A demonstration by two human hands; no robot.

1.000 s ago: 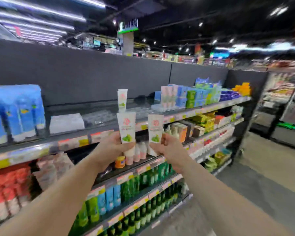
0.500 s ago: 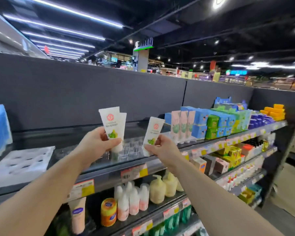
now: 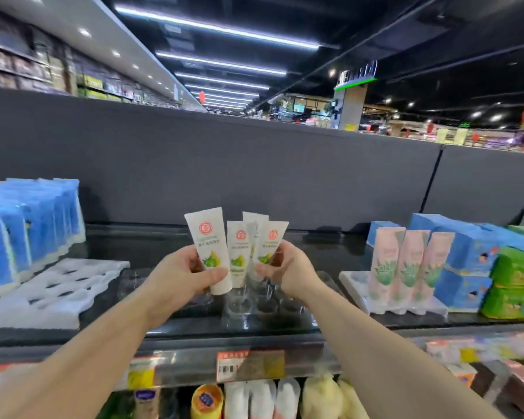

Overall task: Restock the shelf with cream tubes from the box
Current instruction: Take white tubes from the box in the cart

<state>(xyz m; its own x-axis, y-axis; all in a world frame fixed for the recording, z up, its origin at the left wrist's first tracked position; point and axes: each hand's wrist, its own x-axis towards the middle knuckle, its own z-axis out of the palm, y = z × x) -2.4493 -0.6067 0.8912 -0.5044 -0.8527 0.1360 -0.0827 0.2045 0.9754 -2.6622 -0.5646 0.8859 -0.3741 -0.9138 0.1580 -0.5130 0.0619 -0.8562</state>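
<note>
Left hand (image 3: pixel 180 279): thumb and fingers curl round one white cream tube (image 3: pixel 208 249), tilted, at frame centre. Right hand (image 3: pixel 288 267) pinches a second tube (image 3: pixel 268 243), cap end down over the clear holder tray (image 3: pixel 254 303) on the top shelf (image 3: pixel 164 249). Two more tubes (image 3: pixel 238 252) stand betw. them. Pink tubes (image 3: pixel 406 261) at the right, blue packs (image 3: pixel 28 225) at the left.

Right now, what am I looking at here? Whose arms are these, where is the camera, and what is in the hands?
No machine here: these are a person's bare arms, filmed by a camera worn on their head, looking forward and down at a shop shelf. The left hand holds one white cream tube. The right hand has its grip on another tube. Two more tubes stand between them over a clear holder tray. Pink tubes stand to the right, blue packs to the left.
</note>
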